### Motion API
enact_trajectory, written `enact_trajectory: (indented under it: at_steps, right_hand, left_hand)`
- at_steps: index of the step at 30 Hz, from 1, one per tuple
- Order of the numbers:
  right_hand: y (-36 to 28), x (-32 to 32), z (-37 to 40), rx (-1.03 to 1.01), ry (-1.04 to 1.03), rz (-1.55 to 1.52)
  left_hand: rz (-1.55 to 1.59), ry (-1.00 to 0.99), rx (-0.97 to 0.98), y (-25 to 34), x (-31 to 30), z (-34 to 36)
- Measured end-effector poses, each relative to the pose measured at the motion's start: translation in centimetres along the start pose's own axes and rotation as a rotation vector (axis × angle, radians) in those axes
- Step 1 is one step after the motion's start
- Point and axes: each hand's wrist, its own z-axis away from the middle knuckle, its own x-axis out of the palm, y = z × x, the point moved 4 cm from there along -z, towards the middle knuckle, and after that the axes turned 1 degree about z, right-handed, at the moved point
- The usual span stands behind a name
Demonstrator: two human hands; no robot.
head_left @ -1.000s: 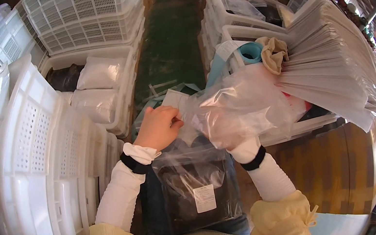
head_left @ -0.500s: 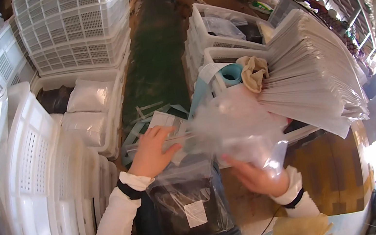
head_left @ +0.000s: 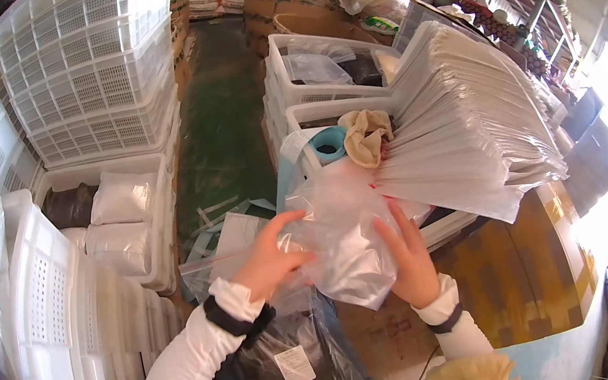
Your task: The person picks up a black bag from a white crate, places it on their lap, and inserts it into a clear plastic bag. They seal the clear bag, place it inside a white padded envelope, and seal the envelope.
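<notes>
A crumpled clear plastic bag (head_left: 349, 250) is between my two hands. My left hand (head_left: 271, 259) touches its left side, thumb and fingers curved round the edge and closed on the plastic. On its right side my right hand (head_left: 410, 257) lies against the bag with fingers stretched out and apart. Below, on the lap, rests a clear bag with dark contents (head_left: 270, 378) and a white label (head_left: 295, 366). Just beyond the hands are a blue tape roll (head_left: 328, 143) and a beige cloth glove (head_left: 366, 138).
White crates (head_left: 81, 90) stand stacked at the left, one holding white packets (head_left: 122, 196). A thick stack of white plastic sleeves (head_left: 467, 116) leans on crates at the right. A taped cardboard box (head_left: 501, 282) is at the lower right.
My left hand has moved right onto the clear bag. The bag has come lower and nearer, and my right hand now shows more upright beside it. The view has shifted.
</notes>
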Motion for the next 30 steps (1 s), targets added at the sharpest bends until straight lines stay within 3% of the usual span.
enact_trajectory:
  at_steps: [2,4,11,13,15,17,20,22,24,26,27,30]
  right_hand:
    - [1.4,1.9,-0.6,0.062,-0.104,0.08]
    - [1.4,2.6,-1.8,0.082,-0.061,0.124]
    - [3.2,7.4,-6.9,0.091,-0.123,0.376]
    - [3.9,7.6,-8.3,0.15,-0.192,0.328]
    - [4.5,7.7,-8.7,0.21,-0.276,0.217]
    - [4.4,7.1,-7.8,0.121,-0.193,0.129]
    - [2.6,5.1,-6.1,-0.003,-0.002,0.039]
    - [-0.3,2.0,-4.8,-0.022,0.13,-0.008]
    - [-2.1,0.2,-1.9,0.012,0.186,-0.164]
    - [-2.9,1.5,1.9,0.1,0.061,-0.421]
    - [-3.5,2.8,2.9,0.181,-0.061,-0.544]
    - [-2.8,9.1,2.9,0.428,-0.038,-0.778]
  left_hand:
    - [-0.062,0.016,0.01,0.1,-0.7,-2.4]
    - [-0.043,0.046,-0.074,0.5,-1.1,-4.2]
    - [-0.246,0.293,0.262,-4.6,-5.8,-15.7]
    - [-0.194,0.289,0.192,-4.8,-6.1,-16.9]
    - [-0.076,0.253,0.109,-4.9,-6.2,-17.3]
    - [0.111,0.187,0.009,-3.8,-6.0,-16.0]
    - [0.179,0.133,-0.06,1.8,-4.8,-8.5]
    - [0.042,0.163,-0.059,1.7,-8.2,-5.7]
    - [-0.055,0.454,0.032,1.0,-11.6,-2.7]
    - [-0.459,0.531,0.302,-1.4,-14.6,-0.8]
    - [-0.711,0.565,0.216,-0.3,-13.0,1.0]
    - [-1.066,0.345,0.08,-0.4,-9.1,2.3]
